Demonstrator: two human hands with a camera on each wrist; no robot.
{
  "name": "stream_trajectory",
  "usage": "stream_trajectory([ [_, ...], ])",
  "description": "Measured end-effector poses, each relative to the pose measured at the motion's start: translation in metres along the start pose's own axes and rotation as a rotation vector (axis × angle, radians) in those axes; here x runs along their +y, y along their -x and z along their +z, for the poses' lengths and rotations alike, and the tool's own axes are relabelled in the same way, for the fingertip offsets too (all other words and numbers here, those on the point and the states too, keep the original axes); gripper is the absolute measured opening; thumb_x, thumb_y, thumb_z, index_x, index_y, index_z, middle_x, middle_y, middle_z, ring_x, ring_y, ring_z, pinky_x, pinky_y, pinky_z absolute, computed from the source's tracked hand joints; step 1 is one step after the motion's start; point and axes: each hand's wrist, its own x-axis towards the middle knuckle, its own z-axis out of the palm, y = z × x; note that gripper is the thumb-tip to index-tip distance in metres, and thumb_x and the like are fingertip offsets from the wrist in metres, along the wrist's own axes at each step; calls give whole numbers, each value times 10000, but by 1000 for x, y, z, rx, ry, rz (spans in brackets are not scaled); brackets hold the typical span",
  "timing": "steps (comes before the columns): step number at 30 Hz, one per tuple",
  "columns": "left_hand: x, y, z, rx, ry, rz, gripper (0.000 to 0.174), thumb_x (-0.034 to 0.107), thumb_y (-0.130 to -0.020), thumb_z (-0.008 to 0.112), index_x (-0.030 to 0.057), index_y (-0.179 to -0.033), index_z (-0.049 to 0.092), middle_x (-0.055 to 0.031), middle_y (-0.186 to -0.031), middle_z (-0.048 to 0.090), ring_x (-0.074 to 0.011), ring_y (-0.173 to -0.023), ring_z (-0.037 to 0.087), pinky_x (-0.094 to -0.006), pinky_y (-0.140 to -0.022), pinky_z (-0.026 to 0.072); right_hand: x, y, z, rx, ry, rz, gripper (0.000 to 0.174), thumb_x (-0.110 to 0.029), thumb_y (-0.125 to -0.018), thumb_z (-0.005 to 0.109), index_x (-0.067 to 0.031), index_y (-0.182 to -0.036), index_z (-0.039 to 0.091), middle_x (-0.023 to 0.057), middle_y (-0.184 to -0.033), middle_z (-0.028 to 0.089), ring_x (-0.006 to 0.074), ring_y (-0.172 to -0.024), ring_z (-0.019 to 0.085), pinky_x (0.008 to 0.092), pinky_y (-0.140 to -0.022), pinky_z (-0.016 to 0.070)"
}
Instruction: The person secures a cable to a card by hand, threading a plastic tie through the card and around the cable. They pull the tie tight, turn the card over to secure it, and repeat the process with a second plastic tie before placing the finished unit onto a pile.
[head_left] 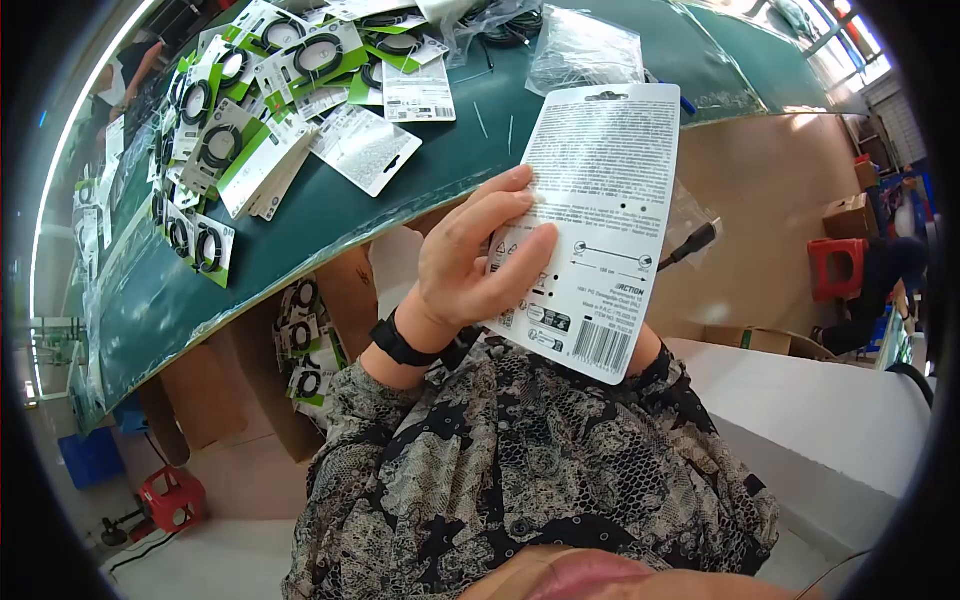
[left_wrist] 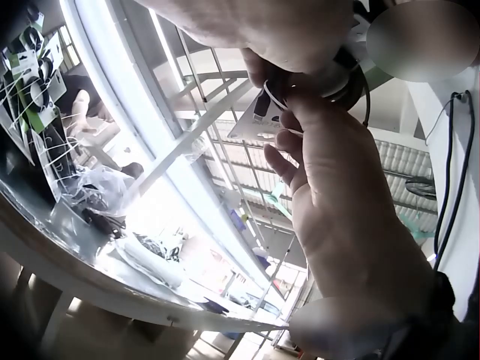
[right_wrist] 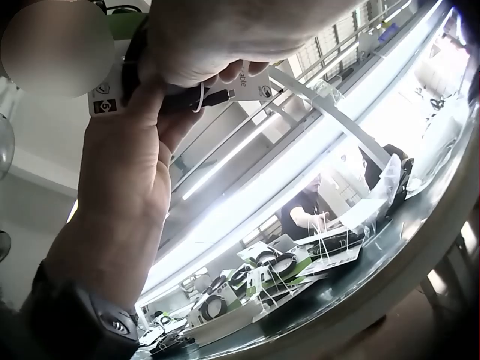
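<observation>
Holding a printed card (head_left: 610, 190) up just past the near edge of the green table (head_left: 470, 150), on the person's side. Spreading the fingers of the left hand (head_left: 480, 240) across the card's printed back, near its edge, and gripping it there. Pinching with the right hand (left_wrist: 322, 135) at the black cable (left_wrist: 349, 90) on the card's other side, curling fingertips in close to a white tie (right_wrist: 200, 97); not showing clearly whether pinching the tie itself or only the coil. Pointing the cable's plug (right_wrist: 217, 97) out past the coil, also off the table's near edge. Lying on the table: a heap of packed cards (head_left: 320, 55) toward its left and clear bags (head_left: 585, 50) toward its far side.

For working well here, probably calling for bracing the card flat with the left fingers without bending it, pressing the coil close to the card with the right, taking hold near the tie rather than at the plug, and easing off before creasing the card or straining the cable.
</observation>
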Motion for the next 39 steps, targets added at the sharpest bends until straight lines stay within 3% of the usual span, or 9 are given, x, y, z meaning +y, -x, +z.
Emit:
stream_trajectory([
  [6,-3,-3,-3,5,-47,68,371,-26,-665,731,23,-1018,625,-177,-1088,533,-375,-973,623,-367,-800,559,-12,-6,0,109,-156,-16,247,-186,-755,697,-25,-885,561,130,-849,586,338,-824,605,446,-716,490],
  [10,0,-3,3,170,135,-115,318,-20,-698,716,1,-1002,622,-189,-1068,554,-362,-930,642,-348,-767,558,-9,-3,1,127,-162,-33,251,-178,-748,703,-22,-881,559,134,-849,586,341,-823,604,446,-715,489],
  [14,10,-4,5,229,101,-340,248,0,-756,696,-22,-991,619,-172,-958,615,-264,-833,661,-292,-685,535,-3,-1,2,75,-36,-51,202,-80,-722,691,-18,-863,560,133,-822,583,322,-793,599,403,-681,490],
  [17,17,0,12,365,314,-781,183,39,-823,661,-26,-989,619,-114,-840,650,-144,-748,632,-248,-613,485,-7,-7,-1,40,38,-45,193,29,-693,679,-11,-846,568,134,-801,590,301,-770,603,359,-652,492],
  [20,11,4,15,361,345,-932,159,62,-851,643,-26,-982,622,-68,-813,649,-94,-736,599,-232,-600,465,-16,-14,-7,-140,119,104,165,59,-671,666,-21,-764,556,97,-721,564,275,-703,579,342,-609,470],
  [25,1,3,18,417,488,-1158,154,82,-882,615,-24,-993,617,-22,-855,646,-68,-749,586,-214,-606,455,-13,-18,-8,-173,128,139,171,65,-665,651,-22,-774,552,85,-714,550,271,-669,555,359,-605,464],
  [29,-4,6,21,435,596,-1161,178,84,-894,601,-24,-1035,600,-23,-908,646,-75,-771,599,-212,-632,471,-6,-20,-6,-159,94,129,163,67,-676,636,-22,-780,549,97,-723,554,280,-686,557,363,-614,464],
  [39,-11,13,25,459,752,-1222,214,83,-909,570,-43,-1082,569,-61,-966,632,-112,-818,619,-246,-707,551,2,-26,-3,-332,51,190,90,20,-728,586,-11,-761,508,126,-719,537,309,-728,562,378,-650,460],
])
